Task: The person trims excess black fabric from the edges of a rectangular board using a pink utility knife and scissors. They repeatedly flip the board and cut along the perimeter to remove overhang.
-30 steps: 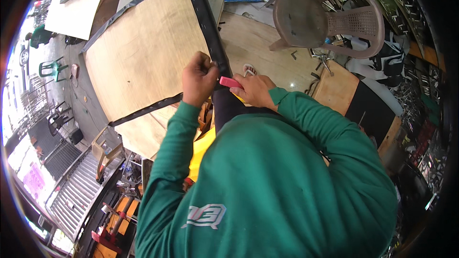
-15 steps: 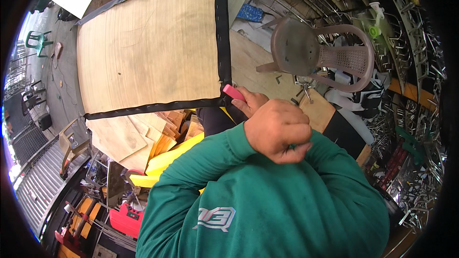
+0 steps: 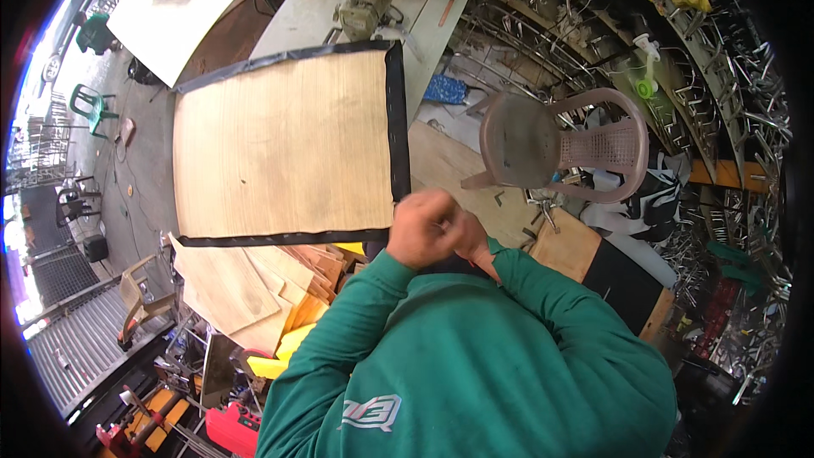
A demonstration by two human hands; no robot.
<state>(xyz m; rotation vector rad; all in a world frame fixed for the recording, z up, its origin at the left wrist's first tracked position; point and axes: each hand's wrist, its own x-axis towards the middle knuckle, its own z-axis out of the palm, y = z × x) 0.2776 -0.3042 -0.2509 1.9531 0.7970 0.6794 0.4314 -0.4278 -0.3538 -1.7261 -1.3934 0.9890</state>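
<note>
A light wooden panel point(image 3: 284, 148) lies in front of me, with black fabric point(image 3: 397, 123) folded over its edges and small staple-like marks along it. My left hand point(image 3: 420, 233) is closed and slightly blurred, in front of the panel's near right corner. What its curled fingers hold, if anything, does not show. Close against it on the right is my right hand point(image 3: 471, 240), largely covered by the left, so its fingers cannot be made out. The pink-handled tool seen earlier is hidden from view.
A brown plastic chair point(image 3: 521, 140) stands right of the panel. Cut wood pieces point(image 3: 254, 288) are stacked below it, by a yellow piece point(image 3: 270, 366) and a red case point(image 3: 233, 428). Metal frames point(image 3: 738, 322) crowd the right side. A bench point(image 3: 297, 21) lies beyond.
My left fist has moved left and up to the panel's corner. My right hand has drawn back beside it, and the pink handle has gone out of sight. The view has tilted up.
</note>
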